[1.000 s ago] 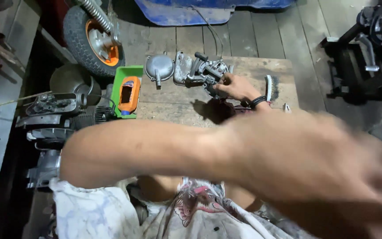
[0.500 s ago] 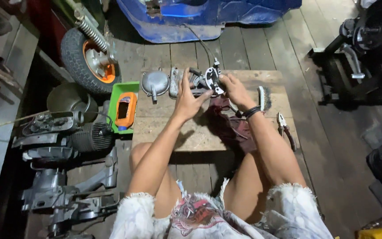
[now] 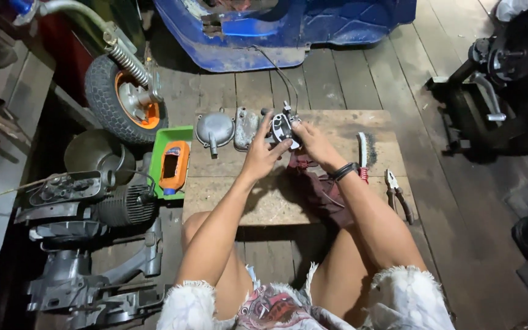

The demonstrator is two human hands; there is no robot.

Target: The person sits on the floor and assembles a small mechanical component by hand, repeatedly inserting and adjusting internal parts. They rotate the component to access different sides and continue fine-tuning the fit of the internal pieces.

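we hold the carburetor (image 3: 282, 127) in both hands, left hand (image 3: 263, 156) and right hand (image 3: 310, 142) clasped around it above the board (image 3: 349, 125); a loose grip could drop small parts between the floor planks (image 3: 331, 79).

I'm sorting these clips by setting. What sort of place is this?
Most likely a small scooter or motorbike repair workshop with a plank floor. A wheel with an orange hub stands by a blue vehicle body, an engine lies stripped down on the left, and both hands hold a small metal part over a wooden board.
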